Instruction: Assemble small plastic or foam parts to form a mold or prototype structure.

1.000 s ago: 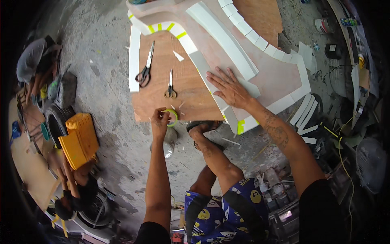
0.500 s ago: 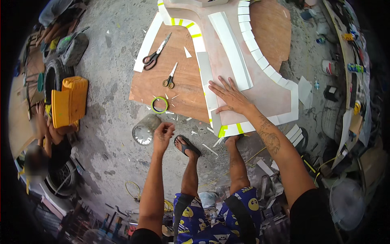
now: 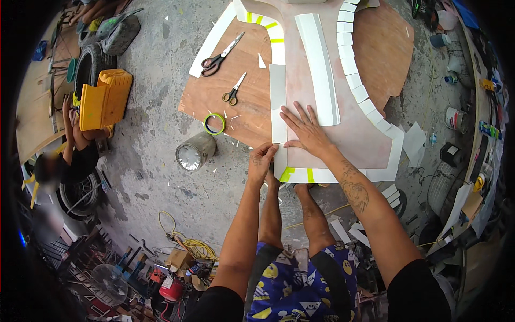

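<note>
My right hand (image 3: pixel 307 129) lies with spread fingers on a large pale pink panel (image 3: pixel 343 145) bordered with white strips, its fingertips and thumb near the left border. My left hand (image 3: pixel 263 160) is closed in a pinch at the outer edge of a white strip (image 3: pixel 278 107) on that border; whatever is between the fingers is hidden. A long folded white strip (image 3: pixel 317 75) rests on the panel above my right hand. Yellow-green tape pieces (image 3: pixel 288 174) mark the lower left corner. Black-handled scissors (image 3: pixel 221 57), smaller scissors (image 3: pixel 233 91) and a yellow-green tape roll (image 3: pixel 214 123) lie to the left.
Under the panel is a brown plywood board (image 3: pixel 247 112) with white offcuts. A grey can (image 3: pixel 196 152) stands on the concrete floor. At left, another person sits beside a yellow container (image 3: pixel 104 102) and tyres. Yellow hose (image 3: pixel 198 247) and clutter lie at lower left.
My left hand has moved right and up from above the can to the panel's left edge. My right hand stays flat on the panel. The view has shifted.
</note>
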Motion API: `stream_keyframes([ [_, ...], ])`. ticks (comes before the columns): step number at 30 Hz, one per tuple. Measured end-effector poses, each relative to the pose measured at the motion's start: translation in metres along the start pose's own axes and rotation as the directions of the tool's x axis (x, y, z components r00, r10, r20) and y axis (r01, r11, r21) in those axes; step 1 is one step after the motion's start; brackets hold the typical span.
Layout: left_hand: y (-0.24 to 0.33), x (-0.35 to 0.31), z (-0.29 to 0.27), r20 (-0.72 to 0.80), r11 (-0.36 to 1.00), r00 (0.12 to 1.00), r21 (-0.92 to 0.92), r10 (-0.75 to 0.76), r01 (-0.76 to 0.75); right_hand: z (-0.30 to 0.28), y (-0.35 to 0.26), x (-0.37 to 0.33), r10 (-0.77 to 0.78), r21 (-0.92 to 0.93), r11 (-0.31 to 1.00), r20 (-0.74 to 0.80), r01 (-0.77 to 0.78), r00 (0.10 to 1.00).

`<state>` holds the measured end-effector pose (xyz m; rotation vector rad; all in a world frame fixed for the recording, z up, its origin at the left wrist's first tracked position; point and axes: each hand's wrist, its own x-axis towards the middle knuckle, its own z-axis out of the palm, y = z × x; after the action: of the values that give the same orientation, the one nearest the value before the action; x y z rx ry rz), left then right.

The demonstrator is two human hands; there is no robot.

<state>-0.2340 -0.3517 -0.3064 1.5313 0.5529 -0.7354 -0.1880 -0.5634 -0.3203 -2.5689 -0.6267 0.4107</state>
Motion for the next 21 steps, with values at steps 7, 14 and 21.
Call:
stream_keyframes([
  [7, 0.001, 0.001, 0.002, 0.030, 0.995, 0.999, -0.096, -0.016, 0.018, -0.004, 0.001, 0.000, 0.033, -0.001, 0.999, 0.043, -0.033, 0.999],
  [14, 0.010, 0.006, -0.012, 0.124, 0.998, 0.991, -0.036, -0.054, 0.059, -0.005, 0.000, 0.001, 0.041, -0.015, 0.999, 0.034, -0.040, 0.999],
  [21, 0.045, 0.076, -0.100, -0.106, 0.963, 0.969, 0.177, 0.225, -0.204, -0.008, -0.004, 0.001, 0.055, 0.022, 0.998, 0.058, -0.056, 0.997],
])
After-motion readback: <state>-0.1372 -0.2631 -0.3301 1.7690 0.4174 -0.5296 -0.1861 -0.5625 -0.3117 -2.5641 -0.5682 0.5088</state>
